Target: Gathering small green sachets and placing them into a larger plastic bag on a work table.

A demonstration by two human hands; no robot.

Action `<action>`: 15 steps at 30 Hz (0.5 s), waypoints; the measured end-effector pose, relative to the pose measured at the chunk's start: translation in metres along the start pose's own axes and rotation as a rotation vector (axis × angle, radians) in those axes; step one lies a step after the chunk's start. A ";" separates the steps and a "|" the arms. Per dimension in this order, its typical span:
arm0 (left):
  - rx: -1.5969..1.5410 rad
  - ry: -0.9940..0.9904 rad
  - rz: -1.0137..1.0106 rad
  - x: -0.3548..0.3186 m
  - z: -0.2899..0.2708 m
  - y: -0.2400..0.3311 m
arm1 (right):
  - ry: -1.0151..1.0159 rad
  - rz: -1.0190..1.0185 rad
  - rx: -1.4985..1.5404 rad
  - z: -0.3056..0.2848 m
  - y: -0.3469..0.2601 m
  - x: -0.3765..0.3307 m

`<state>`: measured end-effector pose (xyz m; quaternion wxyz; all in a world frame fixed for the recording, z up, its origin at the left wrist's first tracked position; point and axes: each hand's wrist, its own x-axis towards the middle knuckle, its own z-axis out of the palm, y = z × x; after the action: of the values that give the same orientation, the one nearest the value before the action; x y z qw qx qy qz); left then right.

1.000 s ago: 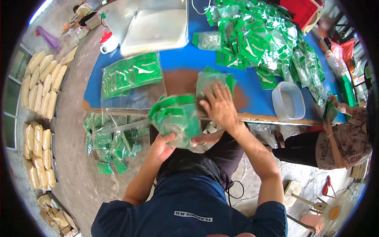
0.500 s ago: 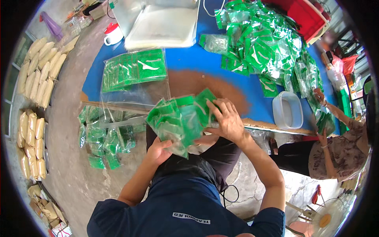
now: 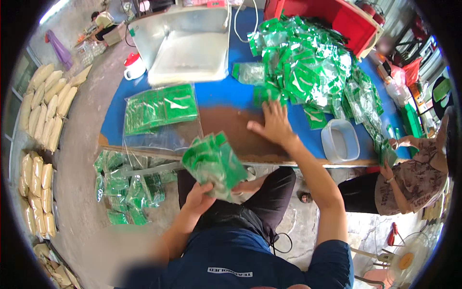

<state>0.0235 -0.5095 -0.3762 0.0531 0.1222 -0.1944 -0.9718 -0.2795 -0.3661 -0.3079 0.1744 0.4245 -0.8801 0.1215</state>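
Observation:
My left hand (image 3: 198, 198) is closed on a fanned stack of green and clear plastic packets (image 3: 215, 164), held over my lap in front of the table edge. My right hand (image 3: 278, 126) stretches over the table with its fingers spread. Its fingertips are at a green packet (image 3: 262, 94) on the near left edge of a big heap of similar packets (image 3: 308, 72); whether they press on it I cannot tell. To the left, a large clear bag (image 3: 161, 140) lies flat with rows of green packets (image 3: 161, 111) in it, its end hanging over the table edge.
On the blue table (image 3: 219, 89) stand a metal tray with clear sheets (image 3: 190, 58), a red-lidded white mug (image 3: 134, 66), a translucent tub (image 3: 340, 140) and a red crate (image 3: 332, 19). More bagged packets (image 3: 130, 185) hang below the left edge. A co-worker (image 3: 414, 178) handles packets at the right.
My right hand has left the held stack and moved forward to the heap's near edge. The stack stays in my left hand. The whole view has shifted slightly.

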 end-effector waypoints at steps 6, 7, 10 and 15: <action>-0.010 -0.198 -0.010 -0.006 -0.031 0.008 | -0.089 -0.372 0.420 -0.027 -0.048 -0.072; -0.026 -0.195 0.019 -0.001 -0.031 0.011 | 0.012 -0.401 0.519 -0.023 -0.050 -0.078; -0.035 -0.128 0.029 -0.004 -0.010 0.021 | -0.025 0.249 1.033 -0.051 -0.084 -0.059; -0.004 -0.122 0.046 0.017 0.011 0.004 | -0.629 0.001 1.307 -0.065 -0.076 -0.021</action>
<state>0.0047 -0.5110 -0.3682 0.0637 0.0583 -0.1979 -0.9764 -0.1944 -0.3745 -0.2527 -0.3764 0.4566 -0.6364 0.4948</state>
